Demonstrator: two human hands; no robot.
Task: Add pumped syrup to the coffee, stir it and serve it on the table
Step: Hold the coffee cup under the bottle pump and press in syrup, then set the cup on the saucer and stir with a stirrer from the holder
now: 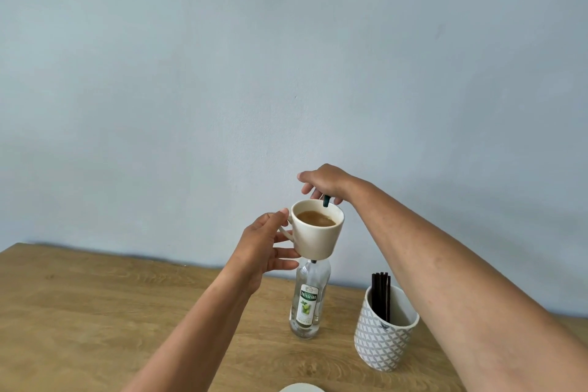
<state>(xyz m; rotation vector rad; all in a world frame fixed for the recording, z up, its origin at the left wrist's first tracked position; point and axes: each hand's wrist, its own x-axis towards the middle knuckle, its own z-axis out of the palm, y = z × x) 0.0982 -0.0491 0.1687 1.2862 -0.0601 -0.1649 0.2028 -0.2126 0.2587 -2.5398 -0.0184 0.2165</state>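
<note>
The left hand [265, 245] holds the cup [318, 232] by its handle. Thumb and fingers [286, 253] pinch it, and the lower fingers reach toward the cup's lower wall, likely to steady it. The cup is lifted clear of the counter [127, 296] and held at the top of the bottle [308, 299], with its rim just under the dark spout [326, 200] — syrup would fall straight into the coffee [315, 219]. The right hand [324, 183] lies over the pump, fingers curled down round its head and placed to press. The head itself is hidden. The bottle stands upright on the counter. To its right a patterned holder [383, 337] keeps dark stirrers [381, 293] upright and near — handy, I judge, for the stirring, which is not yet begun.
</note>
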